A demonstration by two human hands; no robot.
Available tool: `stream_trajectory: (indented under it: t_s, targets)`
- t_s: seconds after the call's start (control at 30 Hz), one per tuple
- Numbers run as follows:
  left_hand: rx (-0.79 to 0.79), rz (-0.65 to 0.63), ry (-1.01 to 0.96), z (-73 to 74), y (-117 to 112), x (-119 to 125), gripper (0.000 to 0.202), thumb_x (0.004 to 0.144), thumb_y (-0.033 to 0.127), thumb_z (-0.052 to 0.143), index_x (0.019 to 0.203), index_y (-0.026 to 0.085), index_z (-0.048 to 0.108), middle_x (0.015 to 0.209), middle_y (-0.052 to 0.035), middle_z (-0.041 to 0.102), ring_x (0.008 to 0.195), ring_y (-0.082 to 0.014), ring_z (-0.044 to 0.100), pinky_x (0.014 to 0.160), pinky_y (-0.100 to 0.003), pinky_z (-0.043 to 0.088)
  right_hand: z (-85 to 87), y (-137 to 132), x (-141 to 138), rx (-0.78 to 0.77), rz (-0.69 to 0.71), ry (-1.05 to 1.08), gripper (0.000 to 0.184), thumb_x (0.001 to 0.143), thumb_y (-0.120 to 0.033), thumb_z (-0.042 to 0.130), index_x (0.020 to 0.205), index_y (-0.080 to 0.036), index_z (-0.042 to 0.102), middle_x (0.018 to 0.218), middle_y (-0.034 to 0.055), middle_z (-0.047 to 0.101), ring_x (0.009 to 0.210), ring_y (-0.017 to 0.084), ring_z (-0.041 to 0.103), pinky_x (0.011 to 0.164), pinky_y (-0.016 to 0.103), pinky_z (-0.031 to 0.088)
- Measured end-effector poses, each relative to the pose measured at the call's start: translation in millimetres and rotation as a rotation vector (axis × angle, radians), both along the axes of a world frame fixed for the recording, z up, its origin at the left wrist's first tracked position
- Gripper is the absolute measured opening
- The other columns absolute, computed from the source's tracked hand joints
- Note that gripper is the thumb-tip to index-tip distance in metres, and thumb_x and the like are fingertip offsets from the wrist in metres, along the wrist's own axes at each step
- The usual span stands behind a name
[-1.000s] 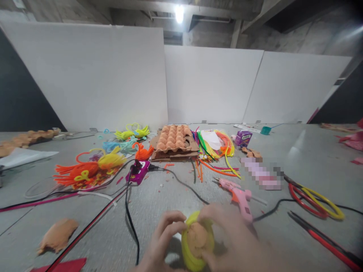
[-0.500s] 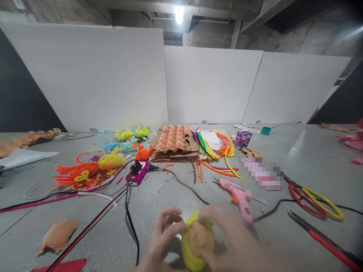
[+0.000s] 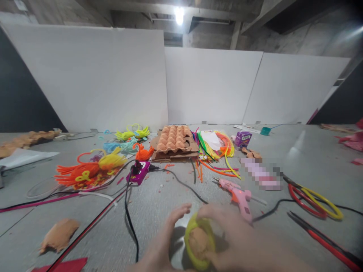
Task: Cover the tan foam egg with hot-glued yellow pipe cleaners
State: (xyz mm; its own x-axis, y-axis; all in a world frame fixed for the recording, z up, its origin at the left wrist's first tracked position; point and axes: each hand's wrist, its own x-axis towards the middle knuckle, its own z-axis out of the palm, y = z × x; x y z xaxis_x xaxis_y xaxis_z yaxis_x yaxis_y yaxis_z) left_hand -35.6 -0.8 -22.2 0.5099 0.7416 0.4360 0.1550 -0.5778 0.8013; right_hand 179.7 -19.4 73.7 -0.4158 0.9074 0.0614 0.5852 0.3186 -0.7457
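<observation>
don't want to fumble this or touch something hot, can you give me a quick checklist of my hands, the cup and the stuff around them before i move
1. Grip on the cup: ok, the right hand has its fingers and thumb on it.
2. Left hand off the cup: ok, its visible fingers are spread and apart from it.
3. Glue gun set down: ok, it lies on its side just beyond the right hand.
4. Nozzle turned away from the hands: ok, it points away from both.
5. Glue gun cool: cannot tell, heat does not show.
6. No cords nearby: not ok, a black cord lies by the left hand.
</observation>
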Motion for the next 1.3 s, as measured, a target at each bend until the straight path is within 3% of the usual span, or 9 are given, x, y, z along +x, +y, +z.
stream_trajectory:
  t_s: [0.17,0.37,0.53,0.67,0.9,1.0,1.07,1.17,1.3]
  targets:
    - [-0.101,-0.108,-0.04,1.5,-1.1,4.3,0.09,0.064,0.011,0.081,0.138,0.031,0.034,0.134,-0.0125,0.055,0.122,-0.0363,0.054,0.089,-0.048,0.055,-2.4,-4.7,2.2,-0.04,-0.018,0.073,0.047,0.061,-0.012,0.067,0.103,-0.031,0.056,0.091,-0.0053,0.068,0.084,0.017,0.065,0.073,0.024,0.048]
    - [-0.02,-0.119,-0.083,2.8,-0.7,7.5,0.093,0.061,0.012,0.084,0.138,0.033,0.035,0.132,-0.0092,0.056,0.116,-0.0307,0.059,0.093,-0.042,0.053,-8.1,-2.0,0.2,-0.019,0.001,0.039,0.051,0.06,-0.01,0.066,0.106,-0.029,0.058,0.103,-0.0034,0.067,0.096,0.018,0.063,0.083,0.024,0.047]
    - [0.065,-0.082,-0.002,2.6,-0.8,5.9,0.092,0.06,0.015,0.084,0.136,0.034,0.035,0.127,-0.008,0.058,0.114,-0.03,0.06,0.092,-0.041,0.053,-13.4,0.7,6.6,0.016,0.016,-0.026,0.045,0.066,-0.015,0.068,0.107,-0.028,0.057,0.11,-0.0018,0.065,0.104,0.019,0.059,0.089,0.027,0.044]
    - [0.063,-0.049,0.047,0.1,-1.0,3.2,0.093,0.059,0.017,0.085,0.135,0.034,0.034,0.128,-0.0085,0.057,0.114,-0.0308,0.059,0.091,-0.039,0.054,-17.8,8.5,21.9,0.173,0.047,-0.128,0.043,0.079,-0.018,0.059,0.12,-0.028,0.048,0.12,0.0012,0.06,0.108,0.019,0.056,0.093,0.034,0.043]
    - [0.115,-0.081,0.07,9.6,-2.2,5.1,0.092,0.057,0.022,0.086,0.133,0.034,0.037,0.122,-0.0088,0.06,0.114,-0.0329,0.059,0.093,-0.043,0.052,-17.7,23.8,32.6,0.465,0.078,-0.16,0.032,0.081,-0.003,0.045,0.102,-0.026,0.052,0.106,0.0016,0.063,0.101,0.015,0.059,0.089,0.031,0.046]
    - [0.145,0.013,0.05,11.0,-3.8,7.3,0.09,0.054,0.019,0.085,0.131,0.034,0.04,0.124,-0.0104,0.056,0.116,-0.0348,0.058,0.091,-0.044,0.054,-8.8,28.5,40.5,0.561,-0.039,-0.146,0.02,0.085,-0.014,0.046,0.099,-0.026,0.054,0.103,0.0036,0.065,0.098,0.018,0.061,0.085,0.034,0.048]
    - [0.161,0.129,0.031,11.0,-4.8,8.6,0.087,0.056,0.015,0.08,0.131,0.033,0.04,0.128,-0.0121,0.051,0.118,-0.0359,0.056,0.087,-0.044,0.057,-0.3,32.8,51.6,0.555,-0.206,-0.163,0.013,0.088,-0.025,0.044,0.095,-0.025,0.056,0.098,0.0044,0.067,0.092,0.02,0.064,0.08,0.034,0.049]
    - [0.199,0.302,0.022,10.5,-4.3,9.4,0.081,0.06,0.012,0.07,0.131,0.031,0.037,0.13,-0.013,0.047,0.118,-0.0357,0.055,0.078,-0.041,0.06,9.5,41.3,73.1,0.41,-0.47,-0.327,0.02,0.087,-0.035,0.04,0.089,-0.024,0.057,0.091,0.0041,0.068,0.084,0.021,0.065,0.074,0.032,0.048]
    - [0.209,0.447,0.087,8.2,-1.5,7.2,0.075,0.061,0.014,0.068,0.129,0.028,0.038,0.129,-0.0135,0.047,0.12,-0.0373,0.053,0.075,-0.041,0.06,1.1,50.4,95.4,0.2,-0.561,-0.522,0.023,0.08,-0.037,0.048,0.066,-0.022,0.058,0.068,0.0051,0.067,0.066,0.023,0.063,0.06,0.031,0.042]
